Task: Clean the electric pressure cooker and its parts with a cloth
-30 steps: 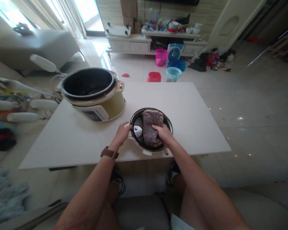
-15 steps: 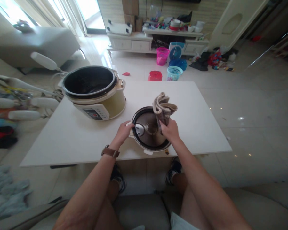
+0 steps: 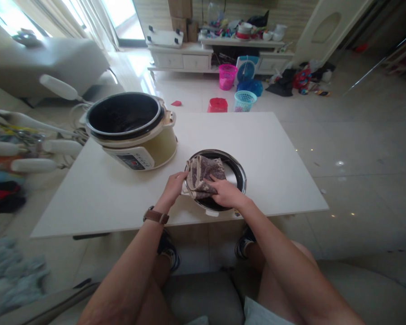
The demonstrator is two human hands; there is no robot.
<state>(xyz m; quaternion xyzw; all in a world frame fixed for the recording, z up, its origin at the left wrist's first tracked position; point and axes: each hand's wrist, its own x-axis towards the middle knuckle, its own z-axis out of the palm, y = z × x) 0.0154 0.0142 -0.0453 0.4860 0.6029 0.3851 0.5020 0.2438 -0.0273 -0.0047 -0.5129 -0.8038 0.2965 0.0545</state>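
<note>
A round cooker lid lies on the white table near its front edge, its inner side facing up. My left hand grips the lid's left edge. Pressed against the left part of the lid's inner face is a folded brown-grey cloth, with my right hand closed on it. The cloth hides the valve side of the lid. To the left on the table stands the open electric pressure cooker, its dark inner pot showing inside and its control panel towards me.
White-handled items crowd the table's left side, blurred. Beyond the table are a red stool, a light-blue basket and a pink basket. A low cabinet stands at the back wall.
My right hand has moved the cloth from the lid's upper right to its left part, laying it flatter over the valve area. My left hand stays at the lid's left edge.
</note>
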